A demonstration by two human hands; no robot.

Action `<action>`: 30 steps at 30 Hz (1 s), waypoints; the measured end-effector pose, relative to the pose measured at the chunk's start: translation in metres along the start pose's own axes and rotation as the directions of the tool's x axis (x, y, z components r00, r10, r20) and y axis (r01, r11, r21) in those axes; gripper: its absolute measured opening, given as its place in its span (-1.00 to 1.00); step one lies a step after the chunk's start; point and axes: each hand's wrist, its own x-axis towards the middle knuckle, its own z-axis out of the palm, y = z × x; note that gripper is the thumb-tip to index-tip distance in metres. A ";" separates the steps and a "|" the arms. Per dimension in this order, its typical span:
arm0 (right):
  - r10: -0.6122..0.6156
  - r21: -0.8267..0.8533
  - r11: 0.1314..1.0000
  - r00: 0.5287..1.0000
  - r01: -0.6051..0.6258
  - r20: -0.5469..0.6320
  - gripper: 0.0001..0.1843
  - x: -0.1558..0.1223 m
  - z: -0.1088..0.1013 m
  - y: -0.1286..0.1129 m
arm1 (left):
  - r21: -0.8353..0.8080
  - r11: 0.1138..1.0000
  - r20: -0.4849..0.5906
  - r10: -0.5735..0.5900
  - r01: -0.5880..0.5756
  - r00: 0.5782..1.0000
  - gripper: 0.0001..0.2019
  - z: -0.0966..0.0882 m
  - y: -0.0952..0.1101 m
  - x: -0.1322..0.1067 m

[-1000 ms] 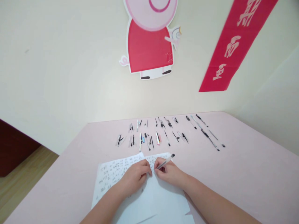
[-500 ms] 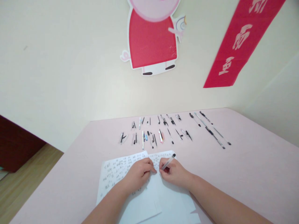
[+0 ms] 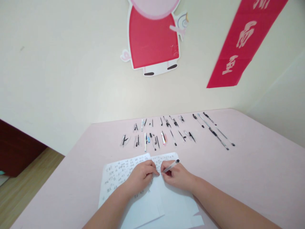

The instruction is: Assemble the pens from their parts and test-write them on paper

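My right hand [image 3: 177, 175] is closed around a clear-barrelled pen [image 3: 171, 165] with a black end. The pen slants up to the right, and its tip, hidden by the fingers, is at the right sheet of paper [image 3: 177, 203]. Palm down, my left hand [image 3: 141, 176] rests on the left sheet [image 3: 114, 173], its fingers loosely bent and apart from the pen, holding nothing I can see. Handwriting covers much of the left sheet and the top of the right one. The two sheets overlap in the middle.
Behind the paper, several pen parts and small pens [image 3: 164, 138] lie in two rows on the pale pink table [image 3: 257, 165]. Longer pens [image 3: 218, 139] lie at the back right. A wall with a cartoon pig cutout [image 3: 154, 38] and a red banner [image 3: 245, 41] borders the table.
My right hand has shifted slightly left, and the pen leans lower. My left hand stays in place on the paper. The whole view has moved a little.
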 end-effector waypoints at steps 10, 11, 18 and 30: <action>0.019 -0.031 0.999 1.000 -0.019 -0.002 -0.85 0.001 0.000 0.000 | -0.011 1.000 -0.002 -0.001 0.001 1.000 -0.60 0.000 0.000 0.000; 0.022 -0.036 0.999 1.000 -0.022 -0.002 -0.85 0.001 0.001 0.001 | -0.012 1.000 -0.005 -0.002 0.002 1.000 -0.60 0.000 0.000 0.000; 0.003 -0.026 1.000 1.000 -0.003 -0.003 -0.85 0.001 0.002 0.002 | -0.008 1.000 0.012 -0.017 0.017 1.000 -0.58 0.000 0.001 0.001; -0.015 -0.026 1.000 1.000 0.015 -0.006 -0.86 0.000 0.001 0.003 | -0.013 1.000 0.009 -0.014 0.014 1.000 -0.60 0.000 0.000 0.000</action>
